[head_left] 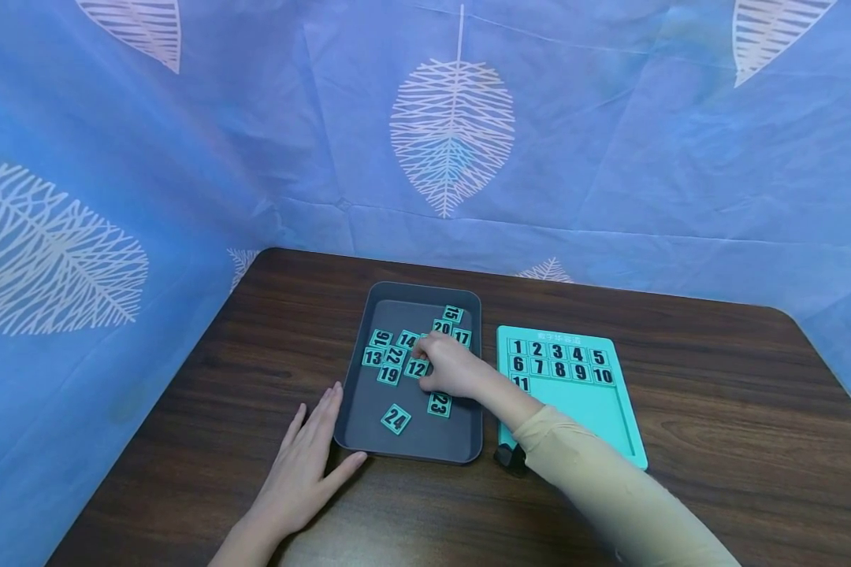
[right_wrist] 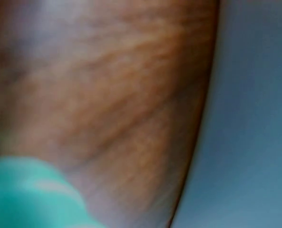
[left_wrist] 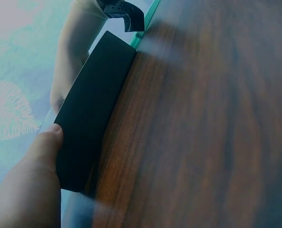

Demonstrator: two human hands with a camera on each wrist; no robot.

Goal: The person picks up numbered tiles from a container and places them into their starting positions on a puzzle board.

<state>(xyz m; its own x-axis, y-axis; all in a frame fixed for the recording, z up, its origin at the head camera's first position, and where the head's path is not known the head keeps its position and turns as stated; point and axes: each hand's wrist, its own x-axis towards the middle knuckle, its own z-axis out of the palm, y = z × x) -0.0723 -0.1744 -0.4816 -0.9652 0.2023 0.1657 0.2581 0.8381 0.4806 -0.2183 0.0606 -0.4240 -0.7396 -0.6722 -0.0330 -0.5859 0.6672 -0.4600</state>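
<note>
In the head view, a dark grey tray (head_left: 369, 429) holds loose teal number tiles. My right hand (head_left: 452, 366) reaches into it from the right, thumb and fingertip at opposite edges of the number 12 tile (head_left: 416, 368), pinching it. Around it lie the 14 tile (head_left: 407, 339), the 22 tile (head_left: 395, 356) and several others. The left hand (head_left: 301, 465) rests with straight, spread fingers along the tray's near left corner. In the left wrist view its thumb (left_wrist: 48, 142) touches the tray's dark side wall (left_wrist: 95, 109).
Right of the tray lies a teal number board (head_left: 574, 409), partly under my right forearm, with tiles 1 to 11 showing in order. A black device (head_left: 509, 457) shows at the right wrist. Blue leaf-patterned cloth (head_left: 574, 157) hangs behind the wooden table (head_left: 737, 394).
</note>
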